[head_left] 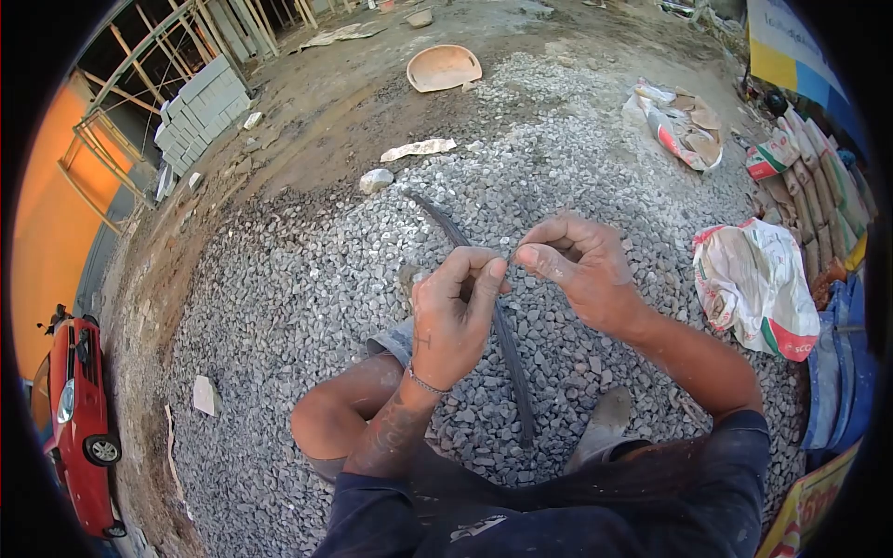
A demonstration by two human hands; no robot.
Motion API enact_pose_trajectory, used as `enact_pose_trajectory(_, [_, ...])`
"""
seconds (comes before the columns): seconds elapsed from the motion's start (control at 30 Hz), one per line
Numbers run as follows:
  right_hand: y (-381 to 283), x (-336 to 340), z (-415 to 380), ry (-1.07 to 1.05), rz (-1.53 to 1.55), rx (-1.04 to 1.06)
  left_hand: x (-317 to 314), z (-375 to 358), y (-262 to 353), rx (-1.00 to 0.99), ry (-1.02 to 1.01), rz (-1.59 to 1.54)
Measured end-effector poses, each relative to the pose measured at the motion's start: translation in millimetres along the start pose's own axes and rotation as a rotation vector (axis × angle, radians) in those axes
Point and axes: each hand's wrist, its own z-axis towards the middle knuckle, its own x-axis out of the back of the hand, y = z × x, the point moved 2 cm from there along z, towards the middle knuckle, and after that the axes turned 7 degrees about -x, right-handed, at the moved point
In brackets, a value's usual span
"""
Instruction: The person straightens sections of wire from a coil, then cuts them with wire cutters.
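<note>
My left hand [454,312] is raised over the gravel with thumb and forefinger pinched together. Close beside it, my right hand [584,272] makes a similar pinch, its fingertips pointing toward the left ones across a small gap. Something very thin may be between the fingertips, but it is too small to make out. Beneath the hands, a long dark bundle of thin wires or strands [512,363] lies on the gravel between my legs, and my left hand partly covers it.
Grey gravel [279,307] surrounds me. Torn cement bags [755,284] lie at the right, near stacked full sacks [809,200]. Ahead are a shallow tan basin [445,71] and a pale stone [376,180]. Grey blocks [200,112] and a red car [79,418] stand left.
</note>
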Motion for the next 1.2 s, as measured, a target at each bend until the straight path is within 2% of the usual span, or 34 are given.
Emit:
enact_pose_trajectory(0.3, [-0.4, -1.0, -1.6, 0.050, -0.092, 0.000, 3.2, 0.2, -2.6, 0.039, 0.000, 0.047])
enact_pose_trajectory(0.43, [-2.1, -1.1, -1.3, 0.111, -0.154, 0.017, 2.7, 0.2, -4.9, -0.010, -0.020, 0.066])
enact_pose_trajectory(0.93, [-2.0, 0.1, -1.7, 0.096, -0.276, 0.061, 2.5, -0.2, -4.4, 0.004, -0.045, 0.073])
enact_pose_trajectory(1.2, [-2.7, 0.3, -0.3, 0.053, -0.204, 0.031, 1.0, -0.1, -3.6, -0.018, -0.039, 0.058])
